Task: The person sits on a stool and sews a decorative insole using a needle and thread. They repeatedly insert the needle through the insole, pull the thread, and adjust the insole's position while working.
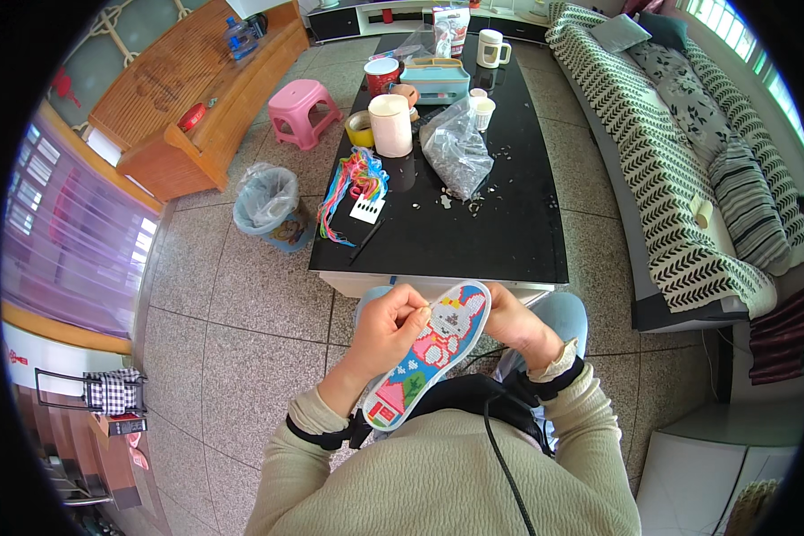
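A cross-stitch insole (435, 348) is held up slantwise above my lap. It shows a white rabbit on blue, with a pink house and a green tree toward the heel. My left hand (390, 329) pinches thumb and forefinger together at its left edge; whether a needle or thread is between them is too small to tell. On the other side, my right hand (517, 323) holds the insole by its upper right edge, with the fingers hidden behind it. Beyond, a bundle of coloured embroidery floss (358, 181) with a white punched card (368, 209) and a black pen (367, 241) lies on the table.
The black table (435, 251) bears a plastic bag of grey material (457, 157), scattered scraps, a paper roll (390, 127), yellow tape (360, 129) and paper cups (482, 112). A lined trash bin (273, 213) and pink stool (303, 110) stand left; a sofa (650, 181) runs along the right.
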`<state>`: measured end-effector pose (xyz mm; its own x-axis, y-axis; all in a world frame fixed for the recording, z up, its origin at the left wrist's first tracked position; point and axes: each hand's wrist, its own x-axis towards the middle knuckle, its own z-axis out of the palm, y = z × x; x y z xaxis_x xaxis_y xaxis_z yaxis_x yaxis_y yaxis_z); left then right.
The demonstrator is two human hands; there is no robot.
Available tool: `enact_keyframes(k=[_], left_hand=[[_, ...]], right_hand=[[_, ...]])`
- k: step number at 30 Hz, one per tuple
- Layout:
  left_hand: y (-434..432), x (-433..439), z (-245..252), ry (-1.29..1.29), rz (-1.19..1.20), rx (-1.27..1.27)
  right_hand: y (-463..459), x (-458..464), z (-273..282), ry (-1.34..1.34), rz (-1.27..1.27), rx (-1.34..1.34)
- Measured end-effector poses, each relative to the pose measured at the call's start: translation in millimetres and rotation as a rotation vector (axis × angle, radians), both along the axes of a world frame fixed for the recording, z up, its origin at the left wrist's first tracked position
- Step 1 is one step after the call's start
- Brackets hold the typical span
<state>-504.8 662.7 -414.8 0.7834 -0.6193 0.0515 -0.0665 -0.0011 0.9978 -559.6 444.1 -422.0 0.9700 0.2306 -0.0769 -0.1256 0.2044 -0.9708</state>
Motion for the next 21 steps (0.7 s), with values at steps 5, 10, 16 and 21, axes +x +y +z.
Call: enact_keyframes(k=[5, 10, 16, 21], left_hand=[[-1.1, -2.4, -3.5, -0.014, 0.016, -0.004], [-2.0, -2.3, -2.4, 0.052, -0.004, -0.034], [-3.2, -1.9, 0.0, 0.102, -0.02, -0.072], [0.0, 1.4, -0.2, 0.092, -0.042, -0.017]], right_hand=[[4.6, -4.1, -0.8, -0.014, -0.036, -0.021], [4.8, -3.0, -4.0, -0.004, -0.049, -0.007], [-0.7, -2.6, -3.3, -0.014, -0.005, 0.014], [-1.0, -0.8, -1.4, 0.003, 0.014, -0.002]])
